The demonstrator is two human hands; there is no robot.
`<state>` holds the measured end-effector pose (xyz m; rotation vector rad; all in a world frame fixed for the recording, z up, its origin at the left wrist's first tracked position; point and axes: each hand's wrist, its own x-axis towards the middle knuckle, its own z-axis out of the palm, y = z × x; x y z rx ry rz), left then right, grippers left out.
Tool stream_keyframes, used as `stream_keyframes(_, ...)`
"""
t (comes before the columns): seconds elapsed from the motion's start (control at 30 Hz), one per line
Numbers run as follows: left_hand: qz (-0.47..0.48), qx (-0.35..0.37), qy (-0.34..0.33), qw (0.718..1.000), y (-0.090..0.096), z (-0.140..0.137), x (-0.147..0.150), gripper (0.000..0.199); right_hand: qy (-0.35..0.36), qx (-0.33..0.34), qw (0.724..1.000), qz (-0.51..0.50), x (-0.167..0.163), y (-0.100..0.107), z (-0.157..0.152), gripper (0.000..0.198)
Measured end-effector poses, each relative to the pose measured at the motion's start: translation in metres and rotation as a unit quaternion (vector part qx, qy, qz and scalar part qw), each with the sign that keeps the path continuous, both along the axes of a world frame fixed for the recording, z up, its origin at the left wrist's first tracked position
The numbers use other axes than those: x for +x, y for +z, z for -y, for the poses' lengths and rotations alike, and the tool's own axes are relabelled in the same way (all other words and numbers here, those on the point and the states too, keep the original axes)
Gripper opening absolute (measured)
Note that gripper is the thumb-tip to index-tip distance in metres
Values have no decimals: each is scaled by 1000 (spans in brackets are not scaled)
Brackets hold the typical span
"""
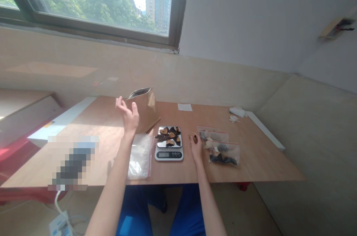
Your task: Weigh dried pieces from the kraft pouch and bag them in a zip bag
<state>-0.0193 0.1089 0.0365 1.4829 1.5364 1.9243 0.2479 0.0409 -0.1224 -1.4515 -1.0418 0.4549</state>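
Observation:
My left hand (128,114) is raised above the table with its fingers spread, empty, just in front of an upright brown paper bag (145,107) with its top open. My right hand (195,144) rests on the wooden table (251,161) to the right of a small digital scale (169,143) and pinches a small dark brown piece (195,139). The scale's tray carries several dark and orange dried pieces. An empty clear zip bag (140,155) lies left of the scale.
Two filled zip bags (221,147) with red seals lie right of my right hand. A white paper slip (185,107) and crumpled white scraps (236,112) sit at the table's far side. A blurred patch covers the table's left front. A window is behind.

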Motion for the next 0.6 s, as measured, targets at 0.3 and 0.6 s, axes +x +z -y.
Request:
stream_keyframes(0.3,-164,-197,-76,964,-69,77,-4,20,7,-7,991,132,10,7,-21,31)
stream_keyframes(0.6,-268,-359,-120,886,-88,106,-2,26,8,-33,975,218,4,10,-23,25)
